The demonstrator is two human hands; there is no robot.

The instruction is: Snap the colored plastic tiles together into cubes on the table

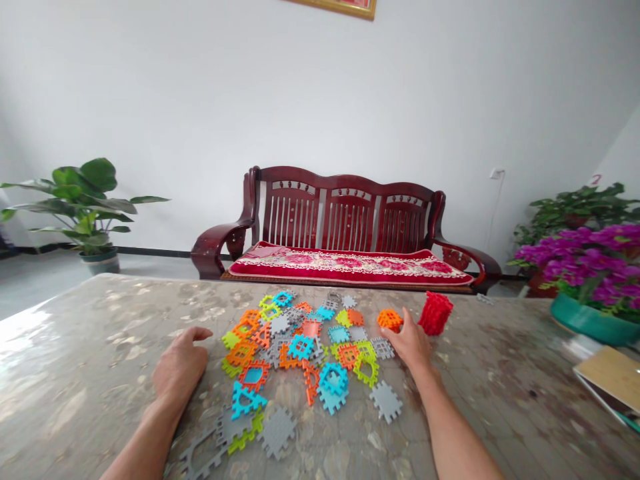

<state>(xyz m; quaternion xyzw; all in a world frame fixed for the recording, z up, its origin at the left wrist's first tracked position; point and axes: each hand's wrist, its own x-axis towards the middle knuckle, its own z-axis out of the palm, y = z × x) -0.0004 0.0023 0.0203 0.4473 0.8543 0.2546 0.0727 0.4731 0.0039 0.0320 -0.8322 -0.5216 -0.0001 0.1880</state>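
Note:
Flat interlocking pieces in orange, blue, green and grey lie in a loose pile [301,347] on the patterned table. My left hand [183,363] rests on the table left of the pile, holding nothing, its thumb apart from the curled fingers. At the pile's right, my right hand [411,340] has thumb and fingers around the near right side of a small orange built shape [389,320]. Just beyond that hand stands a red block of stacked pieces [435,313]. Grey pieces [277,432] and a blue triangular frame [246,400] lie nearest me.
A flower pot [593,319] with purple flowers stands at the table's right, with notebooks [613,380] in front of it. Past the table's far edge is a wooden bench [345,213] with a red cushion. A potted plant [90,193] stands at the far left.

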